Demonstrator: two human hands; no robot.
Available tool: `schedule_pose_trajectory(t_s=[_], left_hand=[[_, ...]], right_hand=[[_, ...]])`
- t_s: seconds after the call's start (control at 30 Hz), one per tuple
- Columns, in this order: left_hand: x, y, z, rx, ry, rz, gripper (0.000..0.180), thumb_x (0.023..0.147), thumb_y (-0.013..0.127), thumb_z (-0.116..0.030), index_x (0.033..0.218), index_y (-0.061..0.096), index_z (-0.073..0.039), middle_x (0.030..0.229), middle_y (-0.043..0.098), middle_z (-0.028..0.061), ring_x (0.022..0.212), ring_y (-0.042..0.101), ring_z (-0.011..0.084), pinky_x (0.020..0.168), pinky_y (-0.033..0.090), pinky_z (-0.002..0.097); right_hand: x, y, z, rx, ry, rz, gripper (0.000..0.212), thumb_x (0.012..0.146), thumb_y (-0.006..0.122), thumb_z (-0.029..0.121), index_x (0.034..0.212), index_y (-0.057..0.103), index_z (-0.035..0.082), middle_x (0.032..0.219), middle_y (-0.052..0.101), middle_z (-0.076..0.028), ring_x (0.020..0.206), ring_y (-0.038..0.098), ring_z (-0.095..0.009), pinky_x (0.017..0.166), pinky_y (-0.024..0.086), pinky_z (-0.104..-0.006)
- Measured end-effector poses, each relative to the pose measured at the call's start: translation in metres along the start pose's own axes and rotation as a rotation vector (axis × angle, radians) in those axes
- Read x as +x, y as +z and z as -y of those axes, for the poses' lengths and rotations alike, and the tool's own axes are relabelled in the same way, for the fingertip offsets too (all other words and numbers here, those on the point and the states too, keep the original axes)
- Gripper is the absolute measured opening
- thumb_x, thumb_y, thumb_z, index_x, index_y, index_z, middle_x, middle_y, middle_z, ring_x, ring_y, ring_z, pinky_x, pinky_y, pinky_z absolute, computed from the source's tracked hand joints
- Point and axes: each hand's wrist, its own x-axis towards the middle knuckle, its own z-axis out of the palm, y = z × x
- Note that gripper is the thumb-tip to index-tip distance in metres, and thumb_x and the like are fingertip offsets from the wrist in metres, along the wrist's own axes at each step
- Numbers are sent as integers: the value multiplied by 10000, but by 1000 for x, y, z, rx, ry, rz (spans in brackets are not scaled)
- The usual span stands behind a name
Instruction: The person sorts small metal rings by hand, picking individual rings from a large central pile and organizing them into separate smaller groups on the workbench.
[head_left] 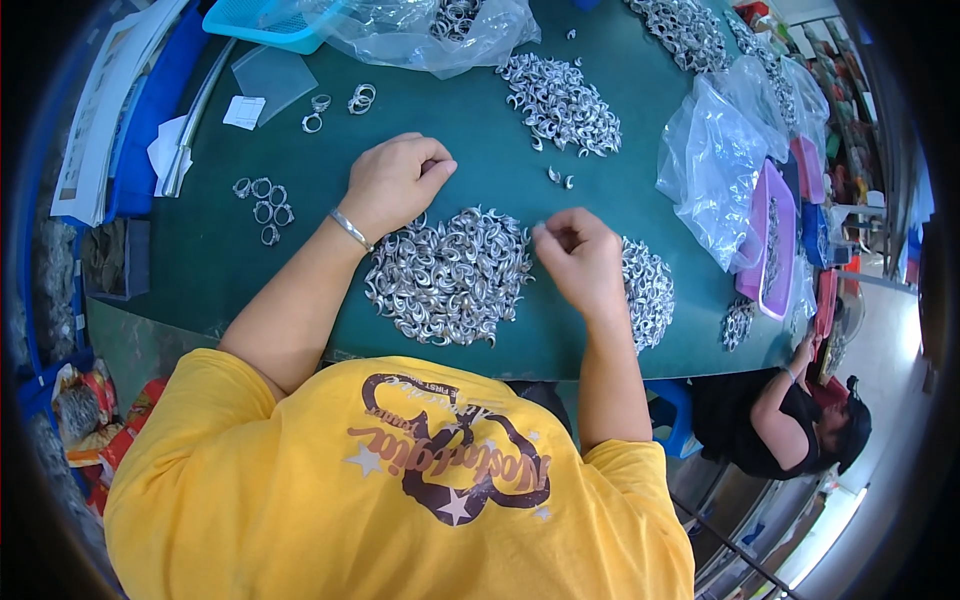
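A large heap of small curved silver metal pieces (450, 280) lies on the green table in front of me. My left hand (400, 180), with a bracelet at the wrist, is curled closed just beyond the heap's far left edge. Its fingertips are hidden, so anything in them does not show. My right hand (580, 258) is closed in a pinch between that heap and a smaller heap of silver pieces (648, 295) on the right. What it may hold is too small to make out. Beyond it lie two loose curved pieces (561, 178).
Ring-shaped pieces (263, 203) lie at left. Another silver heap (562, 103), a plastic bag (425, 35) and a blue basket (265, 25) are at the back. Clear bags (710, 170) and a purple tray (768, 240) stand right. A co-worker (790, 420) sits at far right.
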Motion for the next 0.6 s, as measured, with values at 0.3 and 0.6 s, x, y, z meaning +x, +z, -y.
schedule_pose_trajectory(t_s=[0.3,0.6], left_hand=[[0,1,0,-5,19,-11,135,851,650,-214,849,690,-85,813,633,58,732,629,239,646,485,338],[1,-1,-2,-17,-1,0,131,853,645,-208,854,687,-84,823,633,68,739,630,253,645,483,344]], right_hand=[[48,-5,-27,-347,-365,-313,92,817,656,25,896,665,-21,830,643,-138,714,633,-252,640,516,-324],[44,-20,-33,-244,-115,-285,119,782,665,35,891,694,-3,860,642,-165,776,635,-345,734,519,-392]])
